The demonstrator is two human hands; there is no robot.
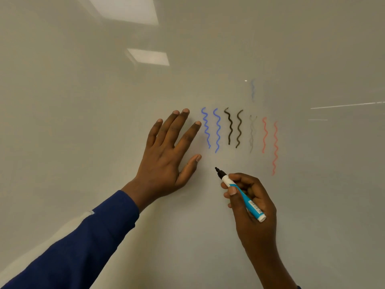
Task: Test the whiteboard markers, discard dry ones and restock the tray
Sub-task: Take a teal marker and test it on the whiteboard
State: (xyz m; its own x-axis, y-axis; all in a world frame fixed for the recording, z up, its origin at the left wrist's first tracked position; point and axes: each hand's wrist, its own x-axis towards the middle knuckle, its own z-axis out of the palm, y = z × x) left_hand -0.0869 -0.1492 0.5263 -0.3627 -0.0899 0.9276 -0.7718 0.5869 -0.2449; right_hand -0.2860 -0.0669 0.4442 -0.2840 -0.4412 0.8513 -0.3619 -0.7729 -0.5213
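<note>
Right fingers (241, 178) tight around blue marker (249, 202), label illegible; left fingers (178, 126) spread flat on whiteboard (83, 122).

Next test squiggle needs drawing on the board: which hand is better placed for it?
Right. The right hand already grips the marker, uncapped, with its tip pointing toward the whiteboard. The left hand lies flat on the board and holds nothing.

A large pale rectangular reflection of a ceiling light panel (125, 9) shows at the top edge, a smaller rectangular light reflection (148, 56) lies below it, thin bright reflected streaks (346, 105) cross the far right, and a tiny white speck (246, 80) glints right of centre.
</note>
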